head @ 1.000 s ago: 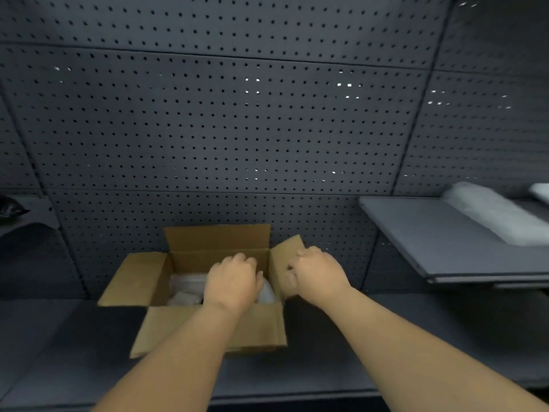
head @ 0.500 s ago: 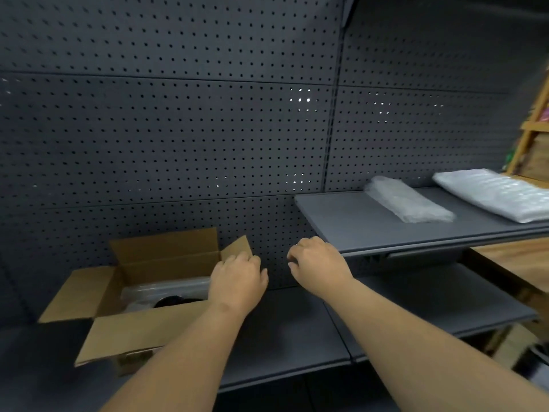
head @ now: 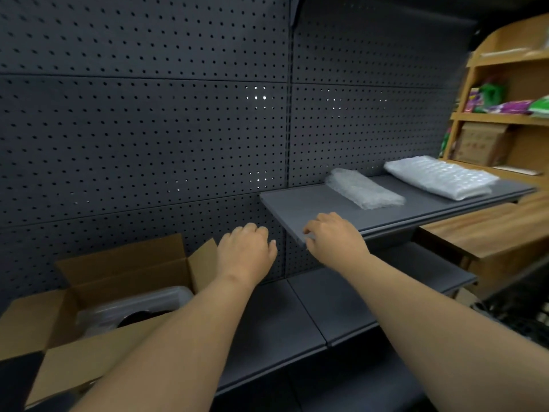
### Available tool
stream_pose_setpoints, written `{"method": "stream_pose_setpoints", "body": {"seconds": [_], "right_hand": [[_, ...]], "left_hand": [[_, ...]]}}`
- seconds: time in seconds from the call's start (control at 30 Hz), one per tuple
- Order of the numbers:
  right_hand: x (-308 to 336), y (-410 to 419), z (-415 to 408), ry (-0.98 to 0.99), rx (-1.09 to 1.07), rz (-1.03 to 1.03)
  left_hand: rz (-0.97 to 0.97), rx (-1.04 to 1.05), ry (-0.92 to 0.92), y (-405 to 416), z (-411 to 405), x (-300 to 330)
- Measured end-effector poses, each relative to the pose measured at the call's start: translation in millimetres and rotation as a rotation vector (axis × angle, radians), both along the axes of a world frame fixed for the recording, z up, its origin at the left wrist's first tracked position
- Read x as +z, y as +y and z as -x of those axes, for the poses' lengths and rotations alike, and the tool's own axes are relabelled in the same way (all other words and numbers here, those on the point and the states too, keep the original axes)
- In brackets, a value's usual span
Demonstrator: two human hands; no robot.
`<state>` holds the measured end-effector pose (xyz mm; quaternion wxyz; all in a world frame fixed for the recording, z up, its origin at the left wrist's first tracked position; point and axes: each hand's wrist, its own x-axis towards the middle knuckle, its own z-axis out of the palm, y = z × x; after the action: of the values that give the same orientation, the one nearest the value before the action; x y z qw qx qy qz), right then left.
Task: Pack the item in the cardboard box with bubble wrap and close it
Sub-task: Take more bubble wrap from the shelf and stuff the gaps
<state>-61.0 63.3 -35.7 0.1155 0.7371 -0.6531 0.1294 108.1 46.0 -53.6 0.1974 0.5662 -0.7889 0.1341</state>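
Note:
An open cardboard box [head: 118, 272] stands at the lower left on the dark lower shelf, flaps spread. Inside lies a dark item [head: 139, 318] wrapped in clear bubble wrap [head: 142, 301]. My left hand [head: 245, 254] hovers to the right of the box, fingers loosely curled, holding nothing. My right hand [head: 334, 236] is at the front left corner of the raised grey shelf [head: 300, 206], fingers bent, empty. Two folded pieces of bubble wrap lie on that shelf: a smaller one [head: 364, 188] and a larger stack [head: 439, 176] further right.
A dark pegboard wall [head: 148, 129] backs the shelves. The lower shelf [head: 297, 316] runs to the right of the box. A wooden shelving unit [head: 511, 93] with colourful packets and a brown carton stands at the far right, with a wooden counter [head: 487, 230] below.
Both hands have left the box and moved right, toward the raised shelf. My view has swung right, so the box now sits at the lower left and the wooden shelving has come into view.

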Motion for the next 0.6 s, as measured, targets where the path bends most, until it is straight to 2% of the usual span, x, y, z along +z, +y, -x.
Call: {"method": "stream_pose_setpoints", "body": {"seconds": [0.4,0.6], "right_hand": [[16,-62,93,-0.046,-0.059,0.082],[33,-115,152,-0.052,-0.082,0.046]], "left_hand": [[0.028,-0.051,-0.005,-67,104,22],[0.008,-0.047,0.038,-116,167,32]]}}
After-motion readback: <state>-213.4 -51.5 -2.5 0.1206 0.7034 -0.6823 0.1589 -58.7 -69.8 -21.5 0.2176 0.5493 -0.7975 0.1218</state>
